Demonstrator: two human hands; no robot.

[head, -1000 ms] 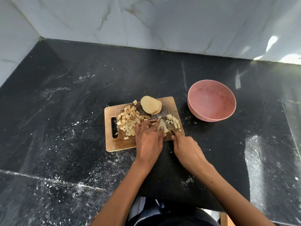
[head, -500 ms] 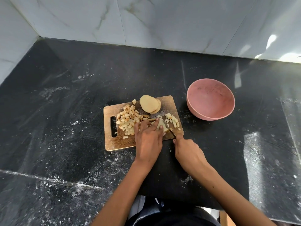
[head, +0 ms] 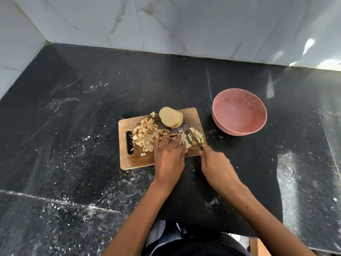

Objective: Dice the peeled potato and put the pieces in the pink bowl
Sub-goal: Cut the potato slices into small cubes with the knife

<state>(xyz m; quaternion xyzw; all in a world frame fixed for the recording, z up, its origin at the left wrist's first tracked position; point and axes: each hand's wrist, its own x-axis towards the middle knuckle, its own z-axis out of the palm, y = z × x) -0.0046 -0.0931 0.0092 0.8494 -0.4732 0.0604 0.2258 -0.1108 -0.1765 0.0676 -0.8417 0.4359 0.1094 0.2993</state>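
meanwhile the knife (head: 195,138) has worked a little further through the potato strips (head: 184,141) since a second ago, and the small pile of cubes (head: 198,135) beyond the blade looks slightly fuller. the right hand (head: 215,163) is wrapped round the handle; the left hand (head: 168,156) presses the strips flat with straight fingers, just left of the blade. uncut round slices (head: 169,117) wait beyond the left fingertips on the cutting board (head: 136,161), a bigger diced heap (head: 145,133) to their left. the pink bowl (head: 239,111) holds nothing yet, so dicing is partway and transfer remains
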